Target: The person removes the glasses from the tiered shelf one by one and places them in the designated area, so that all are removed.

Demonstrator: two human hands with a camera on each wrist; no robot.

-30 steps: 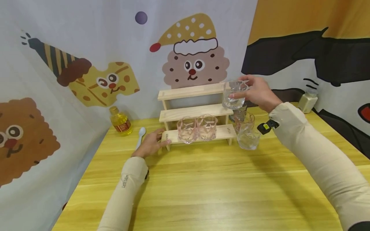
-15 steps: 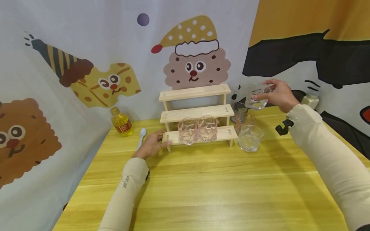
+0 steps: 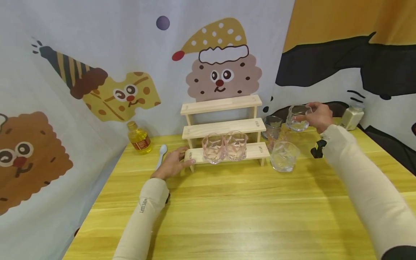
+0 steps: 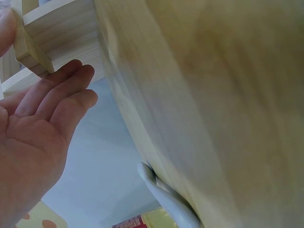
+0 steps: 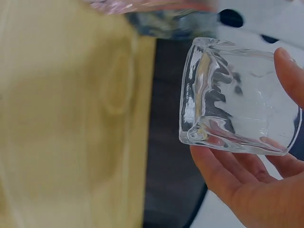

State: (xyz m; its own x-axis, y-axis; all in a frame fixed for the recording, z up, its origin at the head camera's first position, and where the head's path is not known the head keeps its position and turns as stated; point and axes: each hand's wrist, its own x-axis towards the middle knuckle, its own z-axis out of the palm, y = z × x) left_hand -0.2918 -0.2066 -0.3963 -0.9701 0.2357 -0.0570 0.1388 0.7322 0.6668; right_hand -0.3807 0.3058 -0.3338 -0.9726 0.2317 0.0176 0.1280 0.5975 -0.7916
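Note:
My right hand (image 3: 321, 117) holds a clear glass (image 3: 297, 122) by its side, raised at the back right of the table. In the right wrist view the thumb and the fingers are on opposite sides of this glass, its thick base away from the palm. My left hand (image 3: 170, 164) grips the left end of the lowest step of a three-step wooden display rack (image 3: 224, 128). In the left wrist view its fingertips are against the board's edge. Two pink glasses, a left one (image 3: 213, 150) and a right one (image 3: 236, 146), stand side by side on that step.
Right of the rack stand another clear glass (image 3: 284, 159), a pink glass (image 3: 274, 139) and a grey glass (image 3: 273, 126). A lidded jar (image 3: 352, 117) is at the back right. An oil bottle (image 3: 139, 139) and a pale spoon (image 3: 161, 153) lie to the left, before a printed curtain.
My right hand has carried the clear glass away from the rack's upper right end, rightward and then lower. The left hand stays at the rack.

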